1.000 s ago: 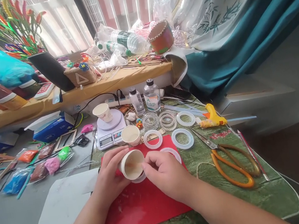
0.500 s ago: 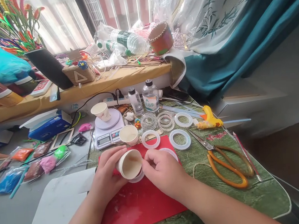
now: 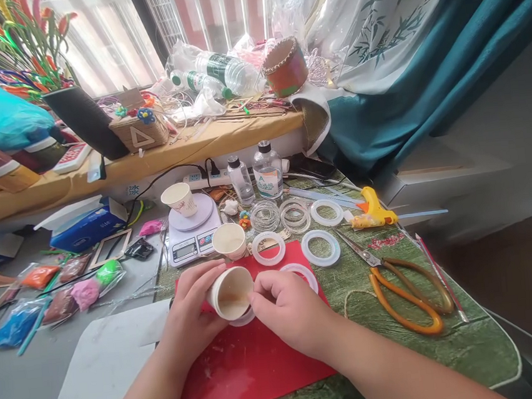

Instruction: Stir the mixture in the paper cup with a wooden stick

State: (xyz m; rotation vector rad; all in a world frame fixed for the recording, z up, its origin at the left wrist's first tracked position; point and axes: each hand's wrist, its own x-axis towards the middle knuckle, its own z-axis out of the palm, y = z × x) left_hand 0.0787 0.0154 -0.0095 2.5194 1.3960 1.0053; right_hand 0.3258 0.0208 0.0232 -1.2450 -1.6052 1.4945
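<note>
My left hand (image 3: 195,301) is wrapped round a paper cup (image 3: 231,284), tilted with its mouth toward me. A brownish patch shows inside the cup; whether it is liquid or a stick I cannot tell. At the cup's right rim, my right hand (image 3: 283,304) is closed in a pinch, and what its fingertips hold is hidden. Under the cup, a pale ring mould (image 3: 244,318) is partly visible on the red sheet (image 3: 258,363). Another ring mould (image 3: 304,274) lies behind my right hand. A second paper cup (image 3: 229,240) stands just beyond the held one.
A kitchen scale (image 3: 194,231) bears another paper cup (image 3: 179,200). Behind are two clear bottles (image 3: 267,171) and stacked clear rings (image 3: 265,216). Scissors (image 3: 385,269), a yellow glue gun (image 3: 373,210) and a pencil (image 3: 440,277) lie at right. Clay packets (image 3: 84,292) lie at left.
My right hand has shifted slightly left and down along the cup's rim. The brownish patch inside the cup looks lower. My left hand and the cup stay nearly still.
</note>
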